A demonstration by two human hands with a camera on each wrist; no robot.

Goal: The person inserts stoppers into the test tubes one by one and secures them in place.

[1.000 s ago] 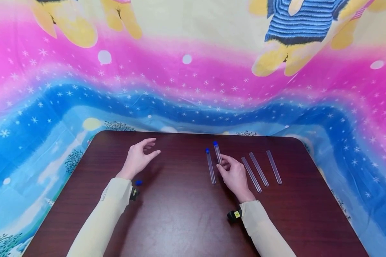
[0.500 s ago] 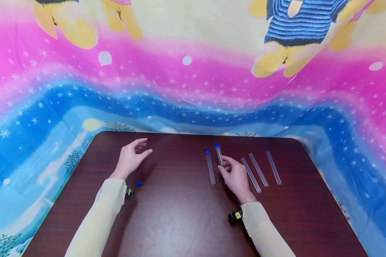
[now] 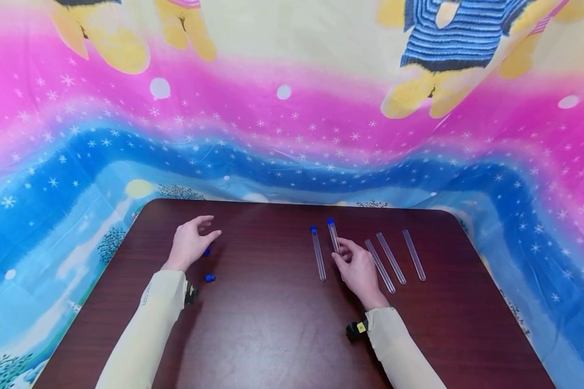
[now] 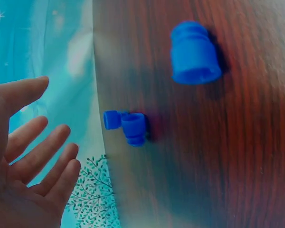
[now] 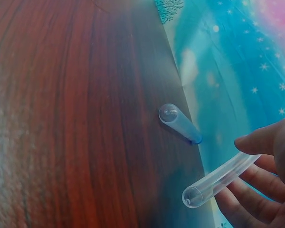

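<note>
Clock read from the head view, with 12 at the far edge of the dark red-brown wood-grain counter [image 3: 263, 313]. We record the person's right hand [image 3: 361, 273] grasping a clear, slim, round-bottomed tube with a blue cap [image 3: 333, 235]; it sits toward 10–11 o'clock of that hand, capped end nearest 12. In the right wrist view we see the right fingers [image 5: 266, 184] and thumb gripping the tube, its rounded end projecting back toward the camera. Just beside it, at 9–10 o'clock of the right hand, we note a second clear, blue-capped tube [image 3: 319, 256] lying on the counter. At about 3 o'clock of the same hand lie three clear, slim, uncapped tubes [image 3: 391, 258], each slanting from 11 to 5; the two nearer ones are close together, the third set farther out. The left hand [image 3: 187, 244] is released: we observe the left fingers [image 4: 42, 154] relaxed and spread, the thumb well apart. From it we place a blue cylindrical plastic cap [image 3: 210, 278] at 5 o'clock; at 4 we find blue partly hidden by the hand. The left wrist view gives a close pair of smaller-looking blue caps [image 4: 134, 128]; whether they touch, we cannot tell.
</note>
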